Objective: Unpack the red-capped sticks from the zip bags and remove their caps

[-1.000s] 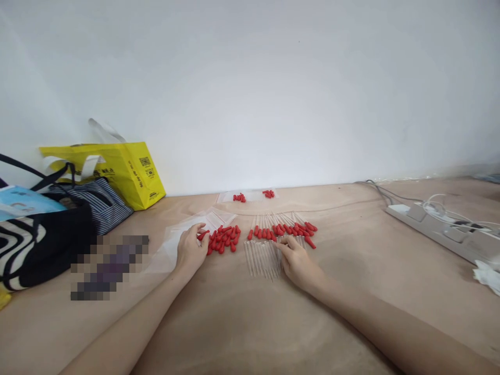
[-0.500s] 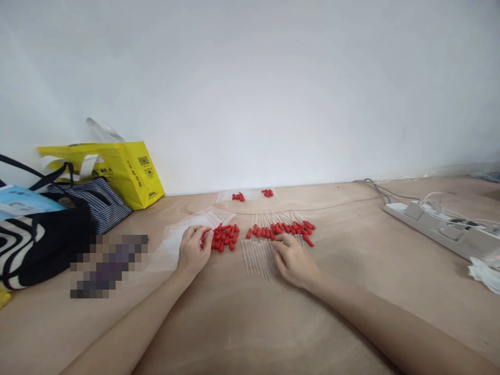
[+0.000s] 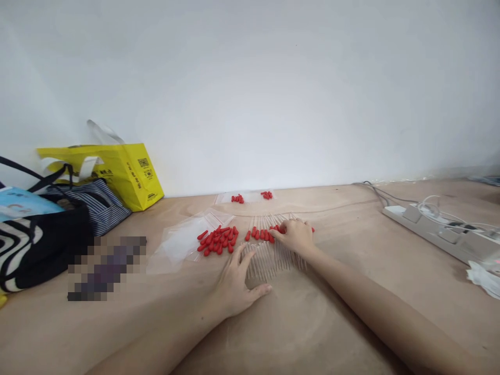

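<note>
On the brown table lies a heap of loose red rubber caps [image 3: 217, 239]. Right of it, a row of clear glass tubes [image 3: 269, 258] lies side by side, several with red caps on their far ends [image 3: 261, 234]. My left hand [image 3: 237, 284] lies flat and open on the table at the near left end of the bare tubes, fingers stretched toward them. My right hand [image 3: 296, 236] rests over the capped ends of the tubes, fingers curled down onto them; what they hold, if anything, is hidden.
Clear plastic bags [image 3: 180, 241] lie left of the cap heap. Another bag with a few red caps [image 3: 250, 197] sits by the wall. A yellow bag [image 3: 121, 172], a striped bag [image 3: 94, 204] and a black bag [image 3: 42, 245] stand far left. A white power strip [image 3: 437, 230] with cables lies right.
My left hand left the red cap heap and moved right and nearer, now flat beside the bare tubes. My right hand moved away from me, up onto the capped tube ends.
</note>
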A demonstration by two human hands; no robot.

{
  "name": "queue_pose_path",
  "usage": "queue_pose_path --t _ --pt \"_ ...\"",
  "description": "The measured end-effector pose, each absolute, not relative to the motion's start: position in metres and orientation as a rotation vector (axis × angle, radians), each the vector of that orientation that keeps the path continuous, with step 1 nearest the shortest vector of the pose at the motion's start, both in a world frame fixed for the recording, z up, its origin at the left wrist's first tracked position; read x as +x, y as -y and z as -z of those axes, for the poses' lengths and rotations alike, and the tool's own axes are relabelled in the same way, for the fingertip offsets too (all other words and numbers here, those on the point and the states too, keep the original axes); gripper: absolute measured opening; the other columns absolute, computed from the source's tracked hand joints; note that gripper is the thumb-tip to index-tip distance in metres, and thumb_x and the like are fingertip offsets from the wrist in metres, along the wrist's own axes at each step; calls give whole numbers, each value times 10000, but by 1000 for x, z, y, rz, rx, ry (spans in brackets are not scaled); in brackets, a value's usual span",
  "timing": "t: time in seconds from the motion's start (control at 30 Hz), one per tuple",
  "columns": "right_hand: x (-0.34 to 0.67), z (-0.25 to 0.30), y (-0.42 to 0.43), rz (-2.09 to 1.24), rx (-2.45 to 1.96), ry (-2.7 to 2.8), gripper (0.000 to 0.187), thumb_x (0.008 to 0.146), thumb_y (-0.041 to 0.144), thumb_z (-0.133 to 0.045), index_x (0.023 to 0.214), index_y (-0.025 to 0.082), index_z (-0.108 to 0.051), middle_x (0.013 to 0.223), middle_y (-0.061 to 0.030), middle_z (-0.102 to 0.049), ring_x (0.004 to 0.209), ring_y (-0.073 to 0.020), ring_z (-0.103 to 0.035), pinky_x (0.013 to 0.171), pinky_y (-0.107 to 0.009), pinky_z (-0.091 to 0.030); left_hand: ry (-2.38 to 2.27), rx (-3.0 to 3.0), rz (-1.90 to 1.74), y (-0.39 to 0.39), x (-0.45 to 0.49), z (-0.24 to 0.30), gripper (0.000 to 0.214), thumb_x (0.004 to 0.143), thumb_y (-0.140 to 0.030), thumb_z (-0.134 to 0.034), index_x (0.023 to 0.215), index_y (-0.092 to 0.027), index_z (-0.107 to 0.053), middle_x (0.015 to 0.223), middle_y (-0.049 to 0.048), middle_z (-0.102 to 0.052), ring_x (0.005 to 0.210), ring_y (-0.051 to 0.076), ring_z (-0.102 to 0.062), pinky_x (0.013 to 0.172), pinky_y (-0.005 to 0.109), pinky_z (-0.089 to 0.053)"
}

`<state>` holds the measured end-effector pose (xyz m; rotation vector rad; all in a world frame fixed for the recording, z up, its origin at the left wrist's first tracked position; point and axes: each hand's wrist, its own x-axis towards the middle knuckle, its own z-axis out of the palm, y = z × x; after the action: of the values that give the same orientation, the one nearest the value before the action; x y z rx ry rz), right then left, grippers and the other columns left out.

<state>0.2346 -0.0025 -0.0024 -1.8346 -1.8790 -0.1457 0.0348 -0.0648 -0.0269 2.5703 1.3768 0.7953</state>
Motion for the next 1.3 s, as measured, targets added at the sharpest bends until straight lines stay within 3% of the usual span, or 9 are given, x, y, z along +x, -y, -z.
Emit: queue_pose_path --t 0.23,0.4,0.53,0.63,0.73,0.9,1.07,1.3 --pt "226 3 -6 80 -1964 1830 264 747 334 -479 654 160 -654 696 -128 -654 748 -253 -589 724 -393 -305 -1345 2527 -746 53 38 19 533 707 -452 -578 1140 -171 -445 1256 147 -381 1171 284 -390 921 440 -396" --pt "234 2 -1 17 -1933 1751 268 776 327 -438 691 176 -642 681 -91 -655 733 -219 -594 747 -373 -318 -1317 2538 -749 53 33 17 555 692 -462 -590 1146 -181 -439 1253 137 -383 1159 285 -402 909 443 -405" --pt "249 9 11 -322 -1629 1591 277 777 378 -431 670 170 -580 671 -59 -640 662 -189 -578 652 -309 -369 -1354 2550 -785 53 28 19 578 672 -469 -608 1147 -182 -444 1233 137 -393 1134 290 -414 883 452 -412" --pt "254 15 25 -546 -1427 1557 333 790 429 -378 656 165 -530 644 -49 -618 600 -158 -557 572 -264 -389 -1316 2601 -956 53 30 16 460 702 -419 -598 1087 -190 -495 1145 109 -467 1070 263 -451 879 443 -396" --pt "246 15 39 -763 -1253 1578 338 765 467 -411 653 164 -513 639 -35 -604 595 -138 -545 586 -251 -403 -1199 2633 -1081 53 41 8 294 765 -348 -545 1020 -202 -550 1002 71 -559 972 224 -496 856 408 -393" --pt "220 11 47 -963 -1059 1599 295 740 437 -483 645 161 -525 613 -9 -571 596 -127 -522 594 -247 -400 -1186 2367 -1165 50 67 1 209 834 -290 -436 933 -176 -581 898 44 -623 879 182 -545 803 342 -418" --pt "212 16 50 -817 -1094 1758 290 801 366 -421 646 169 -568 621 -2 -585 606 -132 -519 571 -236 -371 -1244 2227 -1202 46 75 4 174 844 -234 -389 820 -161 -545 749 18 -623 715 152 -571 650 282 -433" --pt "235 14 59 169 -1263 1734 212 787 347 -490 691 171 -557 649 -18 -591 660 -154 -502 694 -295 -311 -1329 2730 -1262 41 38 -1 110 814 -219 -475 784 -195 -579 771 7 -652 791 186 -554 755 353 -335"
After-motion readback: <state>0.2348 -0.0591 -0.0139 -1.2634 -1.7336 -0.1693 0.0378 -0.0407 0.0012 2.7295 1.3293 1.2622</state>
